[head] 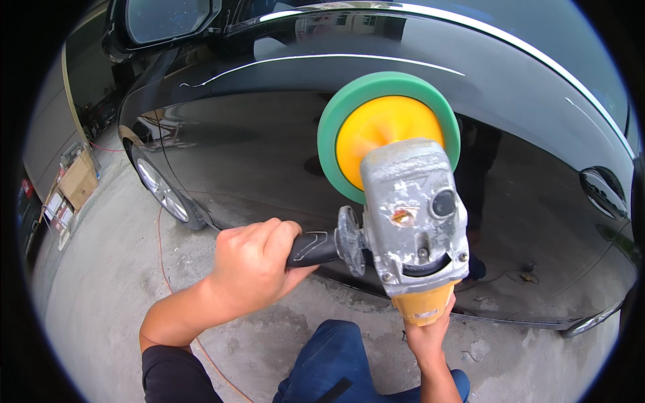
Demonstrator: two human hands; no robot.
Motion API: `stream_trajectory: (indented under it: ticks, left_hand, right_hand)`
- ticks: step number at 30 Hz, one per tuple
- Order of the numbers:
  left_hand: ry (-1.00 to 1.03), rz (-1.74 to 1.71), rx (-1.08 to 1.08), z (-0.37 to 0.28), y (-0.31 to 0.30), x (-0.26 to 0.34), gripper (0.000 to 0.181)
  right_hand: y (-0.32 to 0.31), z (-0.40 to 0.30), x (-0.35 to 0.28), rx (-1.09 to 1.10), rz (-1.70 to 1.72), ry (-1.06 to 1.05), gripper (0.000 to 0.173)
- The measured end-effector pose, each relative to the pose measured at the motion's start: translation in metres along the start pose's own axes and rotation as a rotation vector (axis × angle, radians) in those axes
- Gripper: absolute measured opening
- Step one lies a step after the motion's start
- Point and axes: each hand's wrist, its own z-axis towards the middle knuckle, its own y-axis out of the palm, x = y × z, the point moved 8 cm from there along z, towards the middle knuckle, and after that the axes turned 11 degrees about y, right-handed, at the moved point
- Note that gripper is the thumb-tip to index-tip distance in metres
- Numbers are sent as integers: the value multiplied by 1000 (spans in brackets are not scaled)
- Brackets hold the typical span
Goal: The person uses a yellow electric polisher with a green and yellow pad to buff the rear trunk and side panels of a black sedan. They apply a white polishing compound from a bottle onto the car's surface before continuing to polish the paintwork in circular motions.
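A rotary polisher (pixel 410 211) with a worn grey metal head and a yellow body is held between my two hands in front of a black car door (pixel 242 146). My left hand (pixel 257 257) grips its black side handle (pixel 315 248). Around the yellow body, partly hidden beneath it, my right hand (pixel 429 327) is closed. The green foam pad (pixel 327 133) on its yellow backing plate (pixel 385 118) faces the door; the plate's blurred centre suggests it is spinning. Whether the pad touches the paint I cannot tell.
Left of the door is a front wheel (pixel 161 189), with a side mirror (pixel 169 20) above. A door handle (pixel 602 191) juts out at right. An orange cord (pixel 164 262) crosses the concrete floor (pixel 101 312). Cardboard boxes (pixel 79 180) stand at far left.
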Motion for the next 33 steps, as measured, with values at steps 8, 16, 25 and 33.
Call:
stream_trajectory:
  ticks: [8, 16, 25, 33]
  left_hand:
    - [-574, 62, 82, -172, -13, -223, 27]
    - [-882, -87, 279, -305, -18, -364, 19]
    - [-1111, -259, 282, -346, 19, -357, 14]
    - [-878, -266, 139, -234, 44, -230, 23]
  right_hand:
    - [177, 12, -129, -292, -152, -234, 88]
    - [309, 28, -234, -580, -313, -379, 90]
    - [292, 24, -254, -722, -460, -372, 91]
    - [135, 4, -169, -508, -333, -306, 87]
